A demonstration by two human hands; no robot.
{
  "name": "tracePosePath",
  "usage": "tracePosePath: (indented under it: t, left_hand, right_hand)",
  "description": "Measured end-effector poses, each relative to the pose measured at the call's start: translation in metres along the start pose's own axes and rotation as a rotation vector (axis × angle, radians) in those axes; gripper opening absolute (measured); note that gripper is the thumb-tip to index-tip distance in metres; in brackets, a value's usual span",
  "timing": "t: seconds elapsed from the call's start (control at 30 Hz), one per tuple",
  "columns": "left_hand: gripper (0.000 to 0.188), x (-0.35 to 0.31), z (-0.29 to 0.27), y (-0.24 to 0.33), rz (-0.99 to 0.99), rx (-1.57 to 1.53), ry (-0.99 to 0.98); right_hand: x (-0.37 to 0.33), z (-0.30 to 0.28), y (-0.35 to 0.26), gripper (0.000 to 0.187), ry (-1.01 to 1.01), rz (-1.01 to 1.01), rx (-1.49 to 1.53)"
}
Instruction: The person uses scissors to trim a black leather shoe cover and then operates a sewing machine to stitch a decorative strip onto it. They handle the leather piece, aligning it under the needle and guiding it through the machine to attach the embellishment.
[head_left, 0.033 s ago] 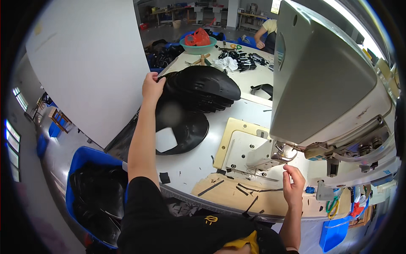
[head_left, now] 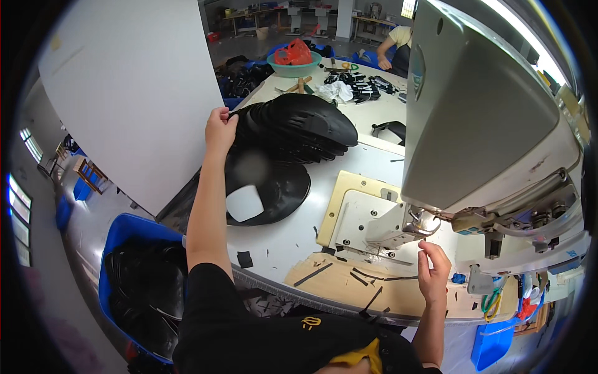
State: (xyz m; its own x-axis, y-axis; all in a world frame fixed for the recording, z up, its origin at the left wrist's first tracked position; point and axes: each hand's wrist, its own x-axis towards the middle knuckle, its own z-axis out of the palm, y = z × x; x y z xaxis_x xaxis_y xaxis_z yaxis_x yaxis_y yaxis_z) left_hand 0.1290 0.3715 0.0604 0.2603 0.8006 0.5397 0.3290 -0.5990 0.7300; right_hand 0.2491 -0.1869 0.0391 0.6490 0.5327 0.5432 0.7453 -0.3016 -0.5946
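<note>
At upper centre, our left hand [head_left: 220, 129] touched the curved stack of glossy black sheets [head_left: 308, 123] on the white bench [head_left: 319, 182], perhaps steadying it, grip unclear; lower right, our right hand [head_left: 434, 269] curled loosely, thumb apart from fingers, near the grey sewing machine [head_left: 483, 106].

On screen I count one left hand [head_left: 220, 131], one right hand [head_left: 435, 273], one black stack [head_left: 299, 128] at left fingers [head_left: 218, 112], one machine [head_left: 486, 118] by right fingers [head_left: 435, 252], one bowl [head_left: 293, 70] beyond both.

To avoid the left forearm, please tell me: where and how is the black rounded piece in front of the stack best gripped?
Probably pinch the black piece by its right edge, from the sewing machine's side: that curved rim looks clear, while the left forearm borders its left.
</note>
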Motion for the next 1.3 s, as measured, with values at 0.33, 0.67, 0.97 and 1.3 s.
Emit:
tracePosePath:
  t: [0.33,0.67,0.97,1.3]
  left_hand:
    - [0.06,-0.165,-0.084,-0.03,-0.242,0.154,-0.335]
    - [0.036,-0.189,-0.087,0.102,-0.13,-0.304,-0.529]
    - [0.057,-0.248,-0.099,0.078,0.271,-0.474,-0.575]
    - [0.03,-0.251,-0.095,0.22,0.782,-0.675,-0.649]
  right_hand:
    - [-0.004,0.013,-0.02,0.012,-0.067,-0.069,0.025]
    - [0.031,0.083,-0.128,0.032,-0.223,-0.433,0.236]
    - [0.029,0.132,-0.083,0.013,-0.805,0.045,0.476]
    - [0.033,-0.005,-0.124,0.024,-0.183,0.057,0.833]
